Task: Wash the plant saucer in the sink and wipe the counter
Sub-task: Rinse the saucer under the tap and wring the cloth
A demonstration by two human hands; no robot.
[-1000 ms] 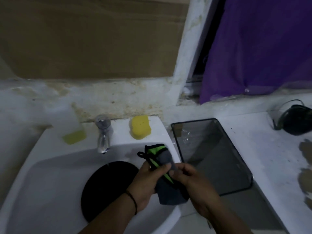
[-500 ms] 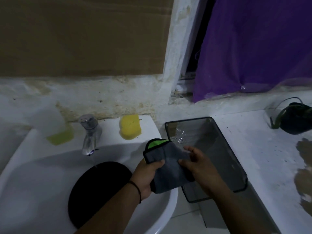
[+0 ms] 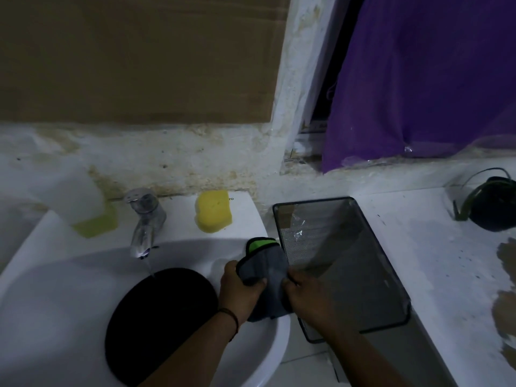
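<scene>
Head view: two hands, left hand [image 3: 240,291] and right hand [image 3: 308,296], hold one cloth [image 3: 265,270].

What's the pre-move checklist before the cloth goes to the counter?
1. Cloth held: ok. Left hand and right hand both have a grip on the grey cloth.
2. Saucer placed: ok. Black saucer lies in the sink.
3. Tap off: not ok. A thin stream runs from the tap onto the saucer.
4. Counter needs wiping: ok. Brown stains show on the counter.
5. Path: cannot tell. The mesh bin stands between sink and counter.
6. Cloth wet: cannot tell.
</scene>
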